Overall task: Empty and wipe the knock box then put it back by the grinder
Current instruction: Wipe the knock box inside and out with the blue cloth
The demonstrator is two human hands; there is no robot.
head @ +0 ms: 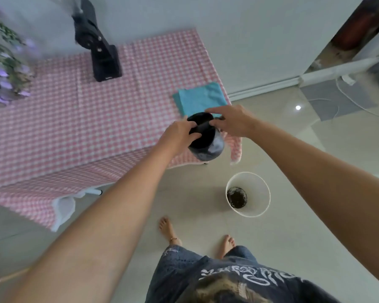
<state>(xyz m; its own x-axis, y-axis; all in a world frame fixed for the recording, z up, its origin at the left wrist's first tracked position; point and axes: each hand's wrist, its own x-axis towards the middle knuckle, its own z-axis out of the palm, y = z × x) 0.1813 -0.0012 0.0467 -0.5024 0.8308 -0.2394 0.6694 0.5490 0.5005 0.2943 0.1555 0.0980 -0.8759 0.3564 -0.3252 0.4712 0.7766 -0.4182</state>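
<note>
While both arms reach forward from the head view, the left hand [179,133] and right hand [232,121] close on opposite sides of the dark, round knock box [204,138], which is held in the air at the near corner of the table [79,119], over its edge. The box tilts, its open mouth facing up toward the camera; motion blur hides whether any grounds remain inside. Two hands steady it, probably because it is wide and smooth. A folded blue cloth [199,98] lies just behind the box, handy for wiping. On the floor below, a white bin [248,194] holds dark grounds. The black grinder [103,55] stands well apart, at the table's far side, marking the return spot.
</note>
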